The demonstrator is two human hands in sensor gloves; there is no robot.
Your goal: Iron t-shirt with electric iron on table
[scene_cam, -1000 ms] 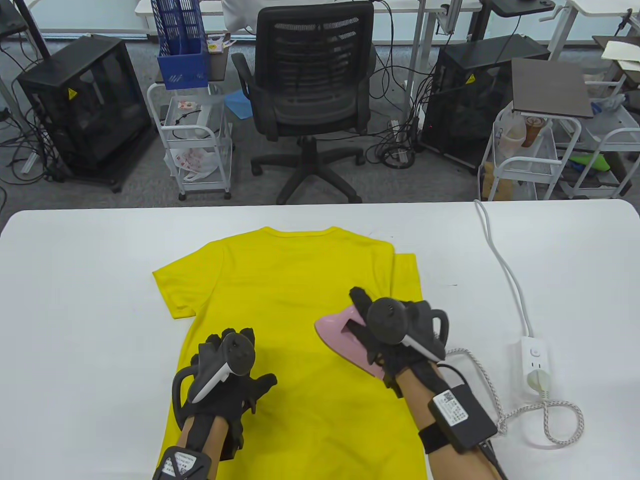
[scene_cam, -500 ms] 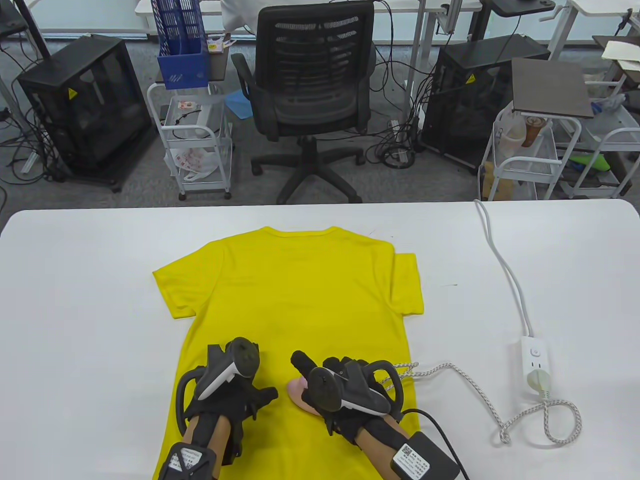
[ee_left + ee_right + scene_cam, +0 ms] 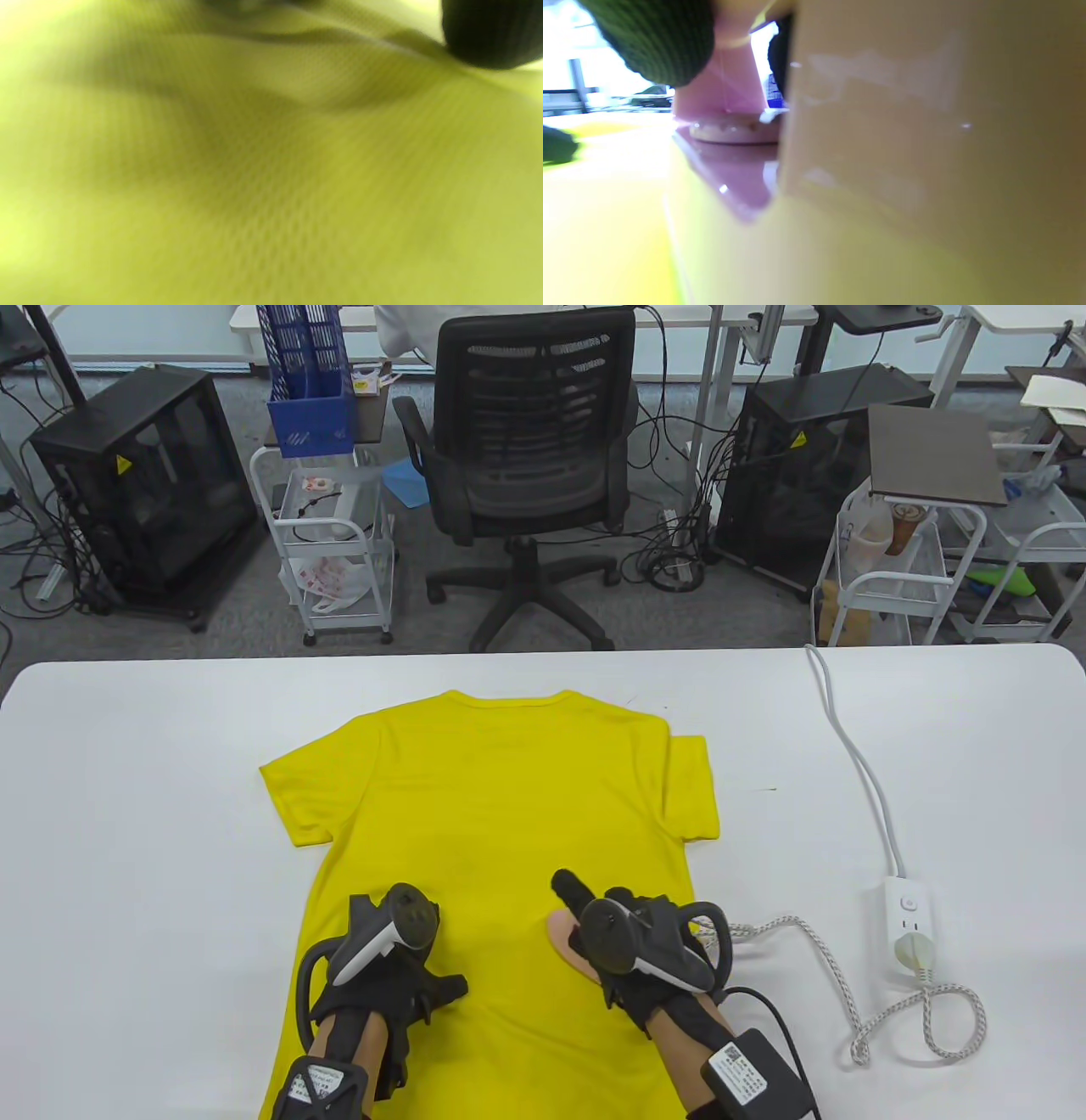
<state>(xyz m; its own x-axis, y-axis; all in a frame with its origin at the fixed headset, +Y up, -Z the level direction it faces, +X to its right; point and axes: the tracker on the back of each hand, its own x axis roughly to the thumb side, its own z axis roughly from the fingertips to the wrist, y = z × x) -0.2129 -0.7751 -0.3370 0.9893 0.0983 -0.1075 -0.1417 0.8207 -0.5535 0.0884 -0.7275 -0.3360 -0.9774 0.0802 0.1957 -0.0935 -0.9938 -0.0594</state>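
Lying flat on a smooth white table (image 3: pixel 153 780): a bright yellow t-shirt (image 3: pixel 501 797), collar toward the far edge, short sleeves spread to either side, its fine knit weave showing close up in the left wrist view (image 3: pixel 271 178). Sitting on the shirt's lower right part: a glossy pink electric iron (image 3: pixel 567 940), its pointed tip aiming toward the middle of the shirt, its shiny plastic body filling the right wrist view (image 3: pixel 925 148).

Gripping the iron's handle from above: the right hand (image 3: pixel 645 954) in a black knitted glove, fingers curling round the handle, one finger (image 3: pixel 573 891) stretching forward past the iron's tip. Resting on the shirt's lower left part, well apart from the iron: the left hand (image 3: pixel 386 963), thumb sticking out sideways; fingers hiding under the tracker, so spread or curled cannot be told.

Trailing from the iron's rear across the table: a braided white cord (image 3: pixel 836 976), looping near a white power strip (image 3: pixel 908 929) at the right.

Standing beyond the table on grey carpet: a black mesh office chair (image 3: pixel 526 449), white wire carts (image 3: pixel 335 551) and black cabinets (image 3: pixel 140 475).
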